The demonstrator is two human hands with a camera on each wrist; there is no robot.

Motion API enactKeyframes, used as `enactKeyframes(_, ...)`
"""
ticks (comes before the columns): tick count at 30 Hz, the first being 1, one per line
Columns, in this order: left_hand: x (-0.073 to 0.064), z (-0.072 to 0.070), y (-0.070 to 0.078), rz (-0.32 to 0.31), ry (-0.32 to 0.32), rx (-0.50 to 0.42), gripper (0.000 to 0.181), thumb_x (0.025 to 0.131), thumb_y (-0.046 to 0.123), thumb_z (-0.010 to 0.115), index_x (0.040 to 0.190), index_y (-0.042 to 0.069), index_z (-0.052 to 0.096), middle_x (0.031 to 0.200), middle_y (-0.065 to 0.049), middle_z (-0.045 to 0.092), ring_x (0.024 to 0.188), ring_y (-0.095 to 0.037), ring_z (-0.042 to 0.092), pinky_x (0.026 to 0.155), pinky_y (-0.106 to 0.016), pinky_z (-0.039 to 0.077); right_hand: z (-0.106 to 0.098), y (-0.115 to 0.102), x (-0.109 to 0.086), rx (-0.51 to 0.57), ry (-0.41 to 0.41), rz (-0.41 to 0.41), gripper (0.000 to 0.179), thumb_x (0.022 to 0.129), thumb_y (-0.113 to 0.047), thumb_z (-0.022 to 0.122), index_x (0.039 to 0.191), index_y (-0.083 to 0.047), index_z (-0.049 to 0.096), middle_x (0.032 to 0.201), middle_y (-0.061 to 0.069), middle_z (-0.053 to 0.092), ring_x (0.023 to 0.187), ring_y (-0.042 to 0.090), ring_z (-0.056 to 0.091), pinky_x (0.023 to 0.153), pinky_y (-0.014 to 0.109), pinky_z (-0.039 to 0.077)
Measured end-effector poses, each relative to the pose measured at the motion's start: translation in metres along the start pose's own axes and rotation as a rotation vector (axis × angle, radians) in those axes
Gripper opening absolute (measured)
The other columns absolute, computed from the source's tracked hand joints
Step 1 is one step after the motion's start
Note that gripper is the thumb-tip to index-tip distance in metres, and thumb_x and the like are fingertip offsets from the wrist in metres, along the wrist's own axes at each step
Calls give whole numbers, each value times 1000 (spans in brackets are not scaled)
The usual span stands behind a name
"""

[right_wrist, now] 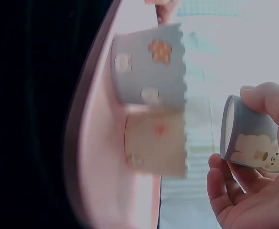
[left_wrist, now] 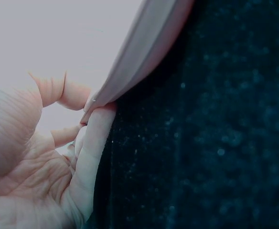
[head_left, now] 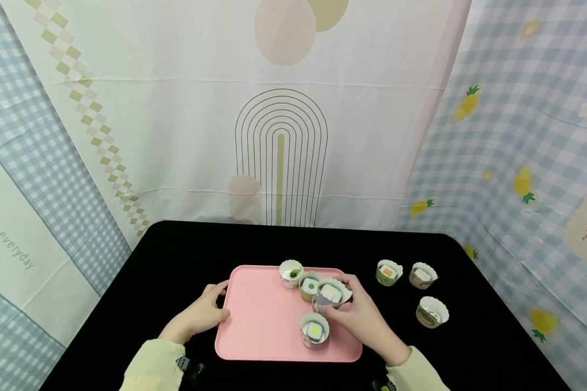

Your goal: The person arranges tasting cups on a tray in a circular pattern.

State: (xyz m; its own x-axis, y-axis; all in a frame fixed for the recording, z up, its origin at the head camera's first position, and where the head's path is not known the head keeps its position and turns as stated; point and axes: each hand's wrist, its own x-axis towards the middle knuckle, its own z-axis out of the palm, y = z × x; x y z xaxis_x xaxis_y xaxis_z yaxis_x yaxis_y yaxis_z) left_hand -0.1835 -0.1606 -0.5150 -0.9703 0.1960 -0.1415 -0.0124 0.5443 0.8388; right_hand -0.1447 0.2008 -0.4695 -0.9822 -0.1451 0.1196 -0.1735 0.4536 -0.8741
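Note:
My left hand (head_left: pixel 200 314) pinches the left rim of a pink tray (head_left: pixel 254 326), as the left wrist view also shows with the fingers (left_wrist: pixel 95 136) at the edge. In my right hand (head_left: pixel 367 320) is a grey paper baking cup (right_wrist: pixel 252 131) with a bear print, held by thumb and fingers above the tray's right half. A white piece lies inside it. On the tray stand a white cup (head_left: pixel 291 273) with something green inside, a cup with a green-dotted white square (head_left: pixel 310 286) and a cup with a yellow-dotted square (head_left: pixel 315 330). Another cup is mostly hidden beneath the held one.
Right of the tray, three more paper cups stand on the black table (head_left: pixel 176 260): a green one (head_left: pixel 388 273) with an orange-marked square, a brown one (head_left: pixel 423 275) and a nearer brown one (head_left: pixel 432 312). Patterned cloths hang behind and at both sides.

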Motion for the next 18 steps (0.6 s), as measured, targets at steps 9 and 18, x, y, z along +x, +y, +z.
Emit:
enactKeyframes(9, -1, -1, -2, 3, -4, -17, 84, 71, 1, 64, 149, 5, 34, 133, -16, 39, 75, -21, 50, 63, -33, 49, 35, -17, 5, -25, -146, -152, 64, 81, -31, 77, 134, -17, 44, 125, -3, 51, 111, 13, 57, 87, 31, 50)
enactKeyframes(18, 0, 0, 0, 2, -5, -18, 83, 71, 1, 64, 149, 4, 34, 132, -17, 39, 75, -21, 51, 63, -33, 50, 63, -28, 8, -163, -252, -242, 62, 79, -31, 79, 131, -18, 48, 96, -8, 64, 58, 4, 61, 63, 25, 53)
